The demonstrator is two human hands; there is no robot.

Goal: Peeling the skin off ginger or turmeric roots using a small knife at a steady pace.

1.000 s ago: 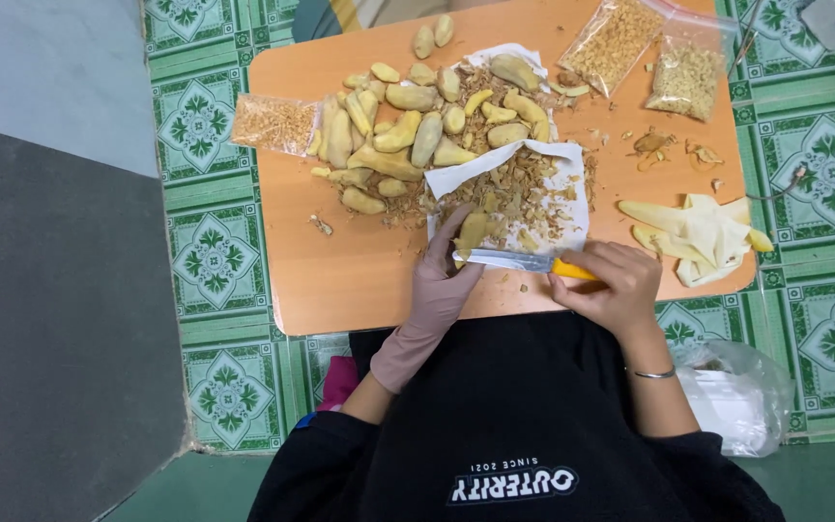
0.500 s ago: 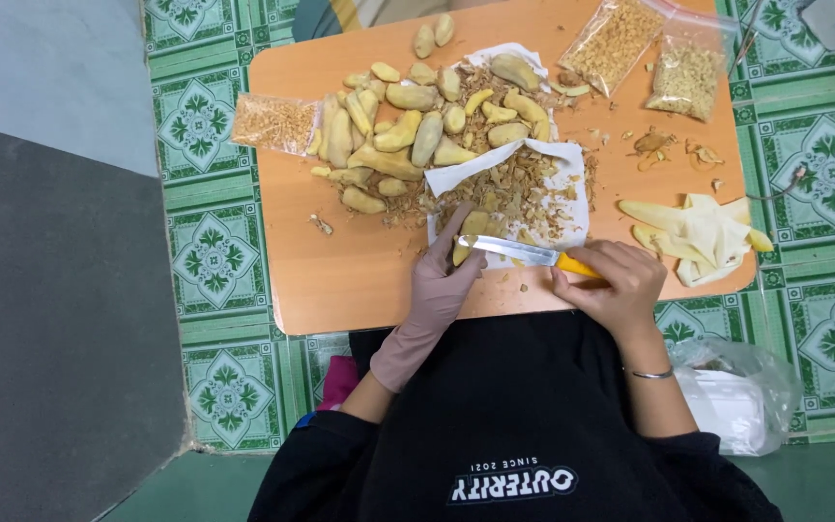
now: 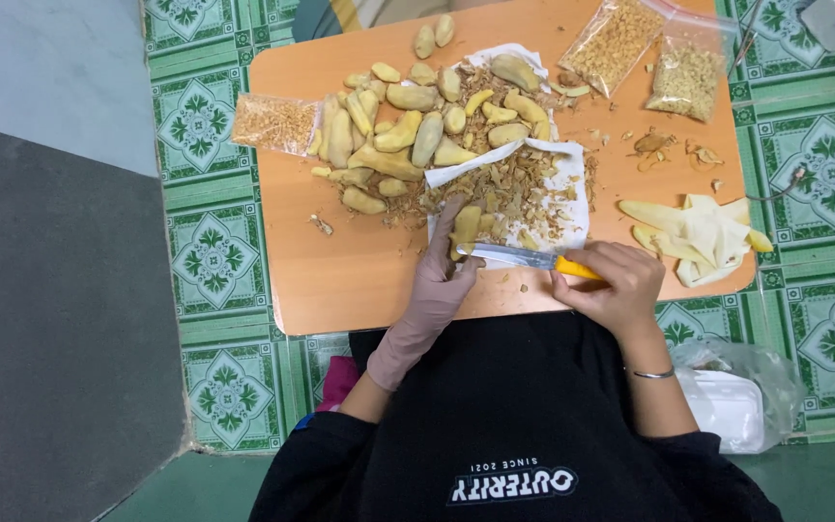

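Observation:
My left hand (image 3: 435, 290), in a pale glove, holds a yellowish root piece (image 3: 466, 226) at the near edge of the orange table (image 3: 350, 280). My right hand (image 3: 611, 285) grips a knife (image 3: 524, 257) by its yellow handle, blade pointing left and lying against the root piece. Just beyond lies white paper (image 3: 562, 184) covered with brown peel scraps. A pile of several peeled yellow roots (image 3: 408, 135) sits further back on the table.
Clear bags of chopped bits lie at the far right (image 3: 620, 39), (image 3: 685, 72) and far left (image 3: 273, 121). Pale peeled strips (image 3: 698, 237) rest at the table's right edge. A plastic bag (image 3: 736, 387) lies on the green tiled floor (image 3: 205, 261) at my right.
The knife blade has shifted slightly along the root piece in my left hand; both hands stay at the table's near edge.

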